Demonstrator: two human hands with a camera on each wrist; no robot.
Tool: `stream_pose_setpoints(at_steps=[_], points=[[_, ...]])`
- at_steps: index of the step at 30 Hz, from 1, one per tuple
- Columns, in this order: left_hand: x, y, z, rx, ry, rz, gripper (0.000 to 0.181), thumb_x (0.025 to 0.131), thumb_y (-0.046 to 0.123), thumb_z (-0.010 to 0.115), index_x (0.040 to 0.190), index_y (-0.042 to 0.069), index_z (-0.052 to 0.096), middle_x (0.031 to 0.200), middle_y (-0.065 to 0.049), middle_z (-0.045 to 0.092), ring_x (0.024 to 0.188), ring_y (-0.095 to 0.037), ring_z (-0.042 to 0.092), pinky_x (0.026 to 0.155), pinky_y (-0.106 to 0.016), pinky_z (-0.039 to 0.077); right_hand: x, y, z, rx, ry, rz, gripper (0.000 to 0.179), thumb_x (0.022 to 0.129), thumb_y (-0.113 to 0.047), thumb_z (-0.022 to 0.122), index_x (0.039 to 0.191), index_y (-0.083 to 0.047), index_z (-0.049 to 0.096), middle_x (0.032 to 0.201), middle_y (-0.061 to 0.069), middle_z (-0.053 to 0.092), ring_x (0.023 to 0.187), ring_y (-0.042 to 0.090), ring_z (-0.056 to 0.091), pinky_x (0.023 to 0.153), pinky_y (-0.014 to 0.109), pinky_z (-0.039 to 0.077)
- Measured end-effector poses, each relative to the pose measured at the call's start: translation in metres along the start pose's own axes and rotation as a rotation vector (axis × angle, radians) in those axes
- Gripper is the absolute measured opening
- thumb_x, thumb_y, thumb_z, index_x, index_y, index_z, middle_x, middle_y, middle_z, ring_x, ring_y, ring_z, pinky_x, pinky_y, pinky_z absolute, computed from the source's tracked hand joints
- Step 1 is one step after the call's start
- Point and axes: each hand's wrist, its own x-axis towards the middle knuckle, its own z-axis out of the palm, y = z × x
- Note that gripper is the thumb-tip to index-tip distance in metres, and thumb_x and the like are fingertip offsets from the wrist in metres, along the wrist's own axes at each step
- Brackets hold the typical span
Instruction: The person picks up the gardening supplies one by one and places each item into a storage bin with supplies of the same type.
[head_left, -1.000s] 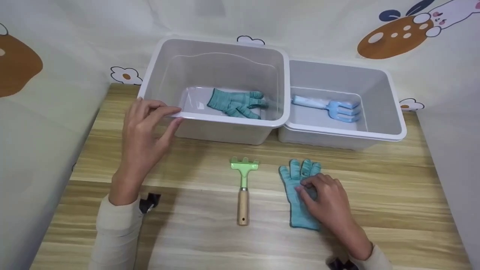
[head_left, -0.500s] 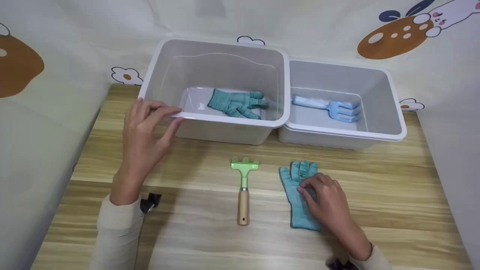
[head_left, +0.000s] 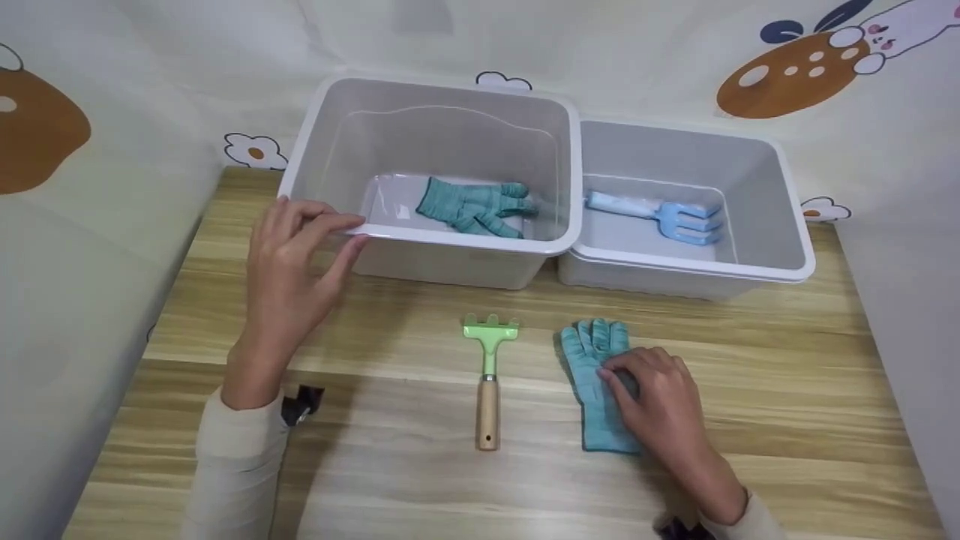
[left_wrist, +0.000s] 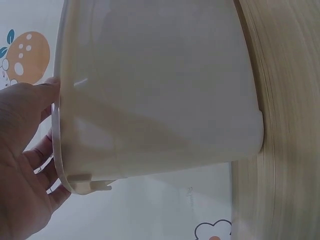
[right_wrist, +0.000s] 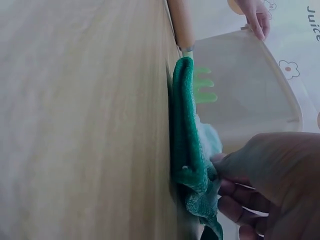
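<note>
My left hand (head_left: 289, 270) grips the front-left rim of the left grey bin (head_left: 450, 259), thumb outside and fingers over the edge. Inside that bin lies one teal glove (head_left: 469, 204). On the table, my right hand (head_left: 664, 397) pinches a second teal glove (head_left: 600, 420) near its palm; in the right wrist view the fabric of this glove (right_wrist: 187, 130) bunches up at the thumb and fingertips. Left of it lies a small green rake (head_left: 489, 337) with a wooden handle, tines pointing toward the bins.
A lower grey bin (head_left: 675, 274) stands against the left bin's right side, with a light blue hand fork (head_left: 686, 223) in it. Both sit at the back of the wooden table (head_left: 405, 480), before a patterned wall covering (head_left: 637, 60).
The fingers of the glove under my right hand have drawn closer together, and its fabric has gathered toward the pinch. My left hand stays on the bin rim.
</note>
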Motion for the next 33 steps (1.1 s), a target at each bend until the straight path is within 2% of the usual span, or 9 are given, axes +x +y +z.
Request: stream_pose_setpoints(at_steps=[11,18,23,33], points=[[-0.001,0.000,0.001,-0.003,-0.007,-0.009,0.023,0.090,0.029,0.077,0.109,0.015,0.078,0.108,-0.010,0.067,0.114,-0.030,0.057,0.125,-0.053,0.025,0.007,0.008,-0.015,0.011,0.040,-0.036,0.007,0.087,-0.018,0.079,0.092,-0.015,0.076,0.092,0.001,0.076,0.091,0.019,0.067,0.077,0.038,0.047],[0.000,0.000,0.001,0.025,-0.001,0.014,0.023,0.092,0.031,0.074,0.107,0.014,0.078,0.105,-0.011,0.066,0.110,-0.031,0.058,0.123,-0.054,0.026,0.018,0.011,-0.027,0.044,0.092,-0.127,0.006,0.088,-0.012,0.077,0.092,-0.012,0.073,0.090,0.002,0.073,0.090,0.021,0.067,0.080,0.041,0.049],[0.001,0.001,0.002,-0.006,0.008,-0.005,0.022,0.090,0.029,0.076,0.106,0.014,0.079,0.105,-0.012,0.066,0.112,-0.032,0.057,0.124,-0.055,0.025,0.023,0.009,-0.034,0.069,0.110,-0.147,0.006,0.088,-0.012,0.077,0.092,-0.012,0.072,0.089,0.001,0.072,0.087,0.019,0.065,0.078,0.037,0.047],[0.000,0.001,0.001,0.008,-0.002,-0.015,0.022,0.091,0.029,0.076,0.107,0.014,0.078,0.106,-0.011,0.066,0.112,-0.031,0.056,0.124,-0.054,0.024,0.030,-0.001,-0.045,0.092,0.095,-0.118,0.007,0.088,-0.012,0.078,0.093,-0.015,0.073,0.087,-0.004,0.071,0.083,0.010,0.062,0.077,0.025,0.043]])
